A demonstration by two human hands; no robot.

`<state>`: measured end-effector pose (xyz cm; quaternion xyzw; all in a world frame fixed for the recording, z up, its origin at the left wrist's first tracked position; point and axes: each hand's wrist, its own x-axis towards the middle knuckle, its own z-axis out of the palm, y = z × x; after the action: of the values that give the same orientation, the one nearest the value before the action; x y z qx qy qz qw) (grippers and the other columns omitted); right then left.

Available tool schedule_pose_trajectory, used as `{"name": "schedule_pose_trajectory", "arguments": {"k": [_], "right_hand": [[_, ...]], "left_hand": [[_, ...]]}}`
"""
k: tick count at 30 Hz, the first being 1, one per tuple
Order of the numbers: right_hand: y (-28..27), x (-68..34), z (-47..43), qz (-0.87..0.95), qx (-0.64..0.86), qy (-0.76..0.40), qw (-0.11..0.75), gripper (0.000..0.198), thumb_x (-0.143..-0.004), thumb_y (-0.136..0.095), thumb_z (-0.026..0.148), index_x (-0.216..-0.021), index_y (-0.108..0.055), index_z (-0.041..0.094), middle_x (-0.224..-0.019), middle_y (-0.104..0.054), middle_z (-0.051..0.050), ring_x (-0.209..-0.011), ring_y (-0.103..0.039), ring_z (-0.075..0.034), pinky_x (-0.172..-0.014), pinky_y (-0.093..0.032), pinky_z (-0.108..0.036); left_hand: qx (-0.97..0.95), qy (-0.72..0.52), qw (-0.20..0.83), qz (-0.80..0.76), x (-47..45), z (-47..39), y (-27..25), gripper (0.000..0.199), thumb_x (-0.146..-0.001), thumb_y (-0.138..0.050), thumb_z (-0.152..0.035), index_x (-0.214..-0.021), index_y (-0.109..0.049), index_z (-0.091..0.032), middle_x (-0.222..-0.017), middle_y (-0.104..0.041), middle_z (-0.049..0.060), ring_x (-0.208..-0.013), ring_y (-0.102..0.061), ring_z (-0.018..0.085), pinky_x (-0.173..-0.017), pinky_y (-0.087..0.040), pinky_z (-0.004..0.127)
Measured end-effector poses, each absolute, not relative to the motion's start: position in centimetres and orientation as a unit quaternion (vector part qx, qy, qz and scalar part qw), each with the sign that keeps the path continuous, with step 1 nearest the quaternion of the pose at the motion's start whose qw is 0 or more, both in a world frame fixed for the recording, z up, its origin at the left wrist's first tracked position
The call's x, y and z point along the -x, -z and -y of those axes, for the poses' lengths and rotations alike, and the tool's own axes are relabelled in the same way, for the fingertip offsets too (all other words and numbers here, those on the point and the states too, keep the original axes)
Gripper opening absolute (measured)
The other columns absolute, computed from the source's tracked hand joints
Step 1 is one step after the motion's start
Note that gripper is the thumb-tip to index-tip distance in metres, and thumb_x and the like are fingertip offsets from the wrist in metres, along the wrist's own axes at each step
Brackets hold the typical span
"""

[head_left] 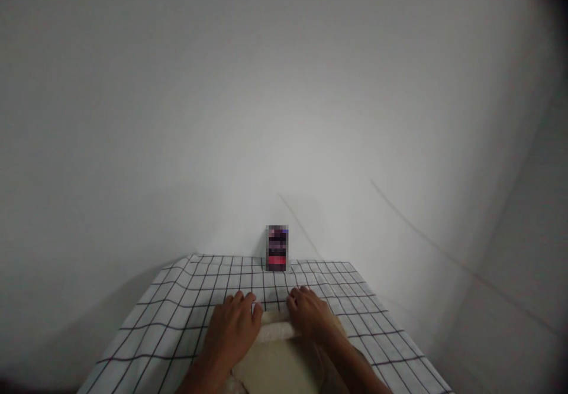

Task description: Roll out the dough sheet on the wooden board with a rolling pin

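A cream-coloured cloth [277, 363] lies on the checked table cover in front of me, with a folded or rolled band [276, 331] along its far end. At the left end of that band, my left hand [234, 324] has its fingers curled over the cloth. My right hand [309, 313] holds the right end the same way, knuckles up and fingertips bent down. Between the two hands the middle of the band shows. Both sets of fingertips are partly hidden, and the cloth's near end runs out of view at the bottom.
A white cover with dark grid lines [164, 305] drapes over the table. At its back edge a small upright rectangular thing [277, 249], blurred out, stands by the pale wall [284, 116]. A thin line, perhaps a cord [417, 228], runs along the right.
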<state>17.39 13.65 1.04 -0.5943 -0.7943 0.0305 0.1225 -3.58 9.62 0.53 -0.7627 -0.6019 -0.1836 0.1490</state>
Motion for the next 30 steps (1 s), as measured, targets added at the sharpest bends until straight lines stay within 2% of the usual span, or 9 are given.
{"name": "schedule_pose_trajectory", "arguments": {"k": [3,8,12,15,19,24,26,30], "right_hand": [[-0.9,-17.8,-10.8,0.792,0.598,0.004,0.120,0.032,-0.104,-0.040,0.030,-0.115,-0.069,0.023,-0.122,-0.071,-0.014,-0.116,-0.066,-0.028,-0.092,-0.053,-0.041],[0.3,-17.1,-7.3,0.756,0.641,0.029,0.127,0.043,-0.104,-0.039,0.028,-0.140,-0.061,0.017,-0.149,-0.057,-0.018,-0.141,-0.050,-0.034,-0.111,-0.042,-0.057],[3.1,-17.0,-4.6,0.747,0.639,0.053,0.177,0.043,-0.104,-0.041,0.030,-0.139,-0.063,0.021,-0.150,-0.057,-0.016,-0.141,-0.050,-0.035,-0.111,-0.046,-0.057],[6.3,-17.8,-2.5,0.737,0.646,0.077,0.186,0.046,-0.102,-0.047,0.038,-0.143,-0.061,0.025,-0.151,-0.055,-0.014,-0.141,-0.050,-0.038,-0.109,-0.049,-0.058],[9.8,-18.3,-0.6,0.751,0.616,0.102,0.213,0.049,-0.095,-0.060,0.042,-0.143,-0.060,0.035,-0.152,-0.055,-0.007,-0.138,-0.053,-0.037,-0.104,-0.053,-0.054],[9.5,-17.8,-0.3,0.730,0.619,0.122,0.262,0.033,-0.091,-0.064,0.029,-0.123,-0.069,0.034,-0.129,-0.073,-0.004,-0.119,-0.067,-0.029,-0.099,-0.052,-0.044],[8.8,-18.9,-0.2,0.742,0.604,0.119,0.266,0.030,-0.090,-0.065,0.026,-0.118,-0.070,0.036,-0.123,-0.076,-0.001,-0.112,-0.070,-0.025,-0.096,-0.053,-0.037],[7.8,-22.5,0.4,0.796,0.535,0.118,0.259,0.037,-0.097,-0.061,0.045,-0.134,-0.064,0.041,-0.136,-0.070,0.002,-0.121,-0.068,-0.024,-0.097,-0.054,-0.034]], "left_hand": [[0.768,0.230,0.212,0.558,3.6,-9.1,1.1,0.031,-0.103,-0.041,-0.021,-0.110,-0.072,-0.022,-0.118,-0.075,0.012,-0.109,-0.070,0.028,-0.092,-0.056,0.045],[0.757,0.291,0.263,0.522,4.0,-8.3,3.4,0.035,-0.099,-0.048,-0.023,-0.128,-0.066,-0.017,-0.129,-0.073,0.014,-0.121,-0.066,0.033,-0.102,-0.055,0.054],[0.790,0.284,0.250,0.482,4.6,-6.1,3.9,0.033,-0.100,-0.046,-0.023,-0.123,-0.069,-0.021,-0.131,-0.073,0.008,-0.124,-0.066,0.031,-0.105,-0.056,0.053],[0.794,0.311,0.225,0.472,5.2,-4.0,4.0,0.035,-0.102,-0.045,-0.028,-0.128,-0.066,-0.021,-0.134,-0.072,0.006,-0.126,-0.065,0.027,-0.106,-0.057,0.047],[0.804,0.334,0.195,0.453,6.3,-1.7,4.3,0.039,-0.101,-0.048,-0.035,-0.136,-0.062,-0.024,-0.142,-0.067,0.005,-0.133,-0.061,0.025,-0.108,-0.057,0.044],[0.801,0.322,0.112,0.492,6.2,0.1,2.9,0.029,-0.102,-0.048,-0.034,-0.116,-0.071,-0.025,-0.122,-0.076,0.005,-0.118,-0.070,0.024,-0.101,-0.061,0.040],[0.804,0.314,0.101,0.495,5.8,0.5,2.7,0.029,-0.103,-0.046,-0.032,-0.114,-0.071,-0.025,-0.120,-0.077,0.005,-0.115,-0.071,0.022,-0.100,-0.061,0.036],[0.831,0.295,0.181,0.436,5.2,0.3,4.2,0.037,-0.101,-0.051,-0.039,-0.132,-0.065,-0.026,-0.133,-0.073,0.005,-0.121,-0.069,0.024,-0.098,-0.061,0.037]]}}
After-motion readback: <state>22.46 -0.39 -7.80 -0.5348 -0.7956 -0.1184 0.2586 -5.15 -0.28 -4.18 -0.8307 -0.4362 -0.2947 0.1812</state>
